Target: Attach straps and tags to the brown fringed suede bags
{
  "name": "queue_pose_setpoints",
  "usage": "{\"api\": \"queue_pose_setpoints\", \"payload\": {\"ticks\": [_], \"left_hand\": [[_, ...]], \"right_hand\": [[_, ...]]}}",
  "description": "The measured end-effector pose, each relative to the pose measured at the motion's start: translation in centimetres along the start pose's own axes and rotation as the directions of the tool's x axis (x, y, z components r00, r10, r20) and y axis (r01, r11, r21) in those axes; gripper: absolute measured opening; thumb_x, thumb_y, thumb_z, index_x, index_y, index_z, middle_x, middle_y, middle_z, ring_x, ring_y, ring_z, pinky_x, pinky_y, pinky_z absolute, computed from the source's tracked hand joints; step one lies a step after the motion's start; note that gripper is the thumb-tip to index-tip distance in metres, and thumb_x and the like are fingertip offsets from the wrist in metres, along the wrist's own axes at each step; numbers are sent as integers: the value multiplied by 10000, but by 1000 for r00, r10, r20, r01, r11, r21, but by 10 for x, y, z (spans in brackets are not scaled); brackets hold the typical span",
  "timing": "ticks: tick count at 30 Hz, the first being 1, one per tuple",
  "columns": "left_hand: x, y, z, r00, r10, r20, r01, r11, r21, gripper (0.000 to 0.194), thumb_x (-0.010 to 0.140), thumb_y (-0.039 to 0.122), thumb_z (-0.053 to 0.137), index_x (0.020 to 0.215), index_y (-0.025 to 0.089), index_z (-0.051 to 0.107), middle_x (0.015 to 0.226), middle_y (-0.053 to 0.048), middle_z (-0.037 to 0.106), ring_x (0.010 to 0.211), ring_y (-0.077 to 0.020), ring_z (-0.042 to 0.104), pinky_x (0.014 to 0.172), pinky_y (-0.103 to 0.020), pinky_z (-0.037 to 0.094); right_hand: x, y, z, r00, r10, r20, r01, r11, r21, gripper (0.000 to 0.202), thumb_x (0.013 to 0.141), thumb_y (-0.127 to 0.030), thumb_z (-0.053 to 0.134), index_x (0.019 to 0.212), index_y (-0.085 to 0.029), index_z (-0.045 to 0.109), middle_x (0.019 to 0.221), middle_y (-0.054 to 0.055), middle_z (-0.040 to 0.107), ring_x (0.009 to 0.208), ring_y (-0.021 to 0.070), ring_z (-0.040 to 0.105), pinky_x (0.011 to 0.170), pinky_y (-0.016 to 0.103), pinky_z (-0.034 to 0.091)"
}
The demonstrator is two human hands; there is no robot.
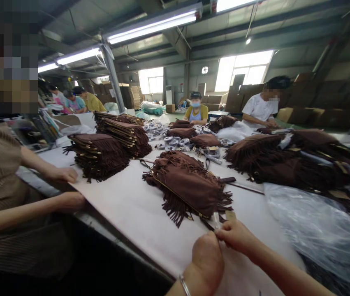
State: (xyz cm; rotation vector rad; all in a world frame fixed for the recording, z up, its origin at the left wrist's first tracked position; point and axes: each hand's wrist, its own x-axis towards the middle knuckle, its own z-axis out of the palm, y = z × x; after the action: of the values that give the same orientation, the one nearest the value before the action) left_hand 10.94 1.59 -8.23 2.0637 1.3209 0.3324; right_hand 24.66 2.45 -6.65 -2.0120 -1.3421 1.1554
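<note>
Pinching the clear strip [216, 220] in closed fingertips of the right hand [238, 235], at the near end of the brown fringed bag [187, 185]. Curling the left hand [207, 257] close against those fingertips, with its own fingertips hidden; not showing how far it is closed or whether it is gripping the dark strap [207, 224] leading that way. Seeing the bag lying flat near the middle of the table [116, 205], its zipper [175, 192] appearing closed along the near-left side. Noting the tan tag [230, 215] sitting just beyond the right fingers.

Judging the bag body as being in finished form, with the strip and strap end being handled and not yet released. Finding the bag lying outside any plastic. Recording stacked bags [99, 154] standing at left, more piled bags [286, 164] lying at far right, wrapped coils [179, 144] lying beyond the bag, and clear plastic [316, 226] spreading at near right.
</note>
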Motion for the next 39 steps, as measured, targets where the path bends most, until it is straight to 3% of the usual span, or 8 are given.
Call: {"api": "queue_pose_setpoints", "payload": {"ticks": [5,8,12,18,22,28,34,39], "left_hand": [[-8,4,3,993,-51,-108,66,987,150,416,901,48,261,1128,100,606,929,-193,714,851,-298,697,703,-358,493],[-9,-2,1,990,18,-143,3,990,144,352,908,84,302,1041,136,624,906,-155,717,824,-267,689,688,-324,466],[-7,-9,-5,977,98,-190,-103,995,-14,278,917,203,365,910,167,641,848,-118,713,776,-236,667,670,-310,433],[-1,-6,4,986,-73,-150,5,911,-412,211,847,205,448,680,183,575,660,-50,648,610,-162,588,581,-273,392],[2,-5,13,966,-240,91,230,648,-726,180,847,297,457,703,196,497,571,16,566,370,-98,417,401,-245,317],[0,-8,0,912,-192,361,405,302,-863,206,814,344,574,730,163,523,491,59,488,334,-57,358,378,-207,330],[-3,-6,-11,731,-56,680,654,-224,-723,178,868,310,586,817,147,537,549,84,459,345,-18,382,386,-159,311],[-3,-8,-14,665,223,712,699,-521,-490,150,865,198,590,757,128,514,493,110,387,340,-5,383,418,-147,301]], "right_hand": [[1,4,10,985,-31,-171,13,994,-104,291,692,-336,592,456,-184,518,438,-12,497,471,110,448,438,231,273],[-3,6,11,990,-10,-144,11,1000,5,256,696,-309,588,483,-184,521,445,-20,498,435,92,419,421,223,264],[-13,9,7,999,2,52,-17,959,282,187,700,-275,563,538,-183,544,419,-49,473,345,66,355,360,205,249],[-20,14,15,994,102,-38,-82,930,357,193,672,-225,584,504,-200,492,377,-51,477,316,75,391,322,191,281],[-23,20,16,997,69,24,-72,877,475,217,683,-308,615,534,-185,516,422,-30,525,343,60,372,333,179,258],[-25,26,15,988,-27,150,-82,737,671,337,666,-447,717,638,-144,573,522,-23,556,384,30,357,378,174,203],[-15,41,27,992,-98,78,1,630,776,408,687,-522,747,720,-161,559,507,-61,523,371,39,374,378,183,202],[-13,34,26,980,-128,152,-47,597,801,452,695,-568,745,769,-164,555,509,-79,498,357,25,304,364,179,159]]}}
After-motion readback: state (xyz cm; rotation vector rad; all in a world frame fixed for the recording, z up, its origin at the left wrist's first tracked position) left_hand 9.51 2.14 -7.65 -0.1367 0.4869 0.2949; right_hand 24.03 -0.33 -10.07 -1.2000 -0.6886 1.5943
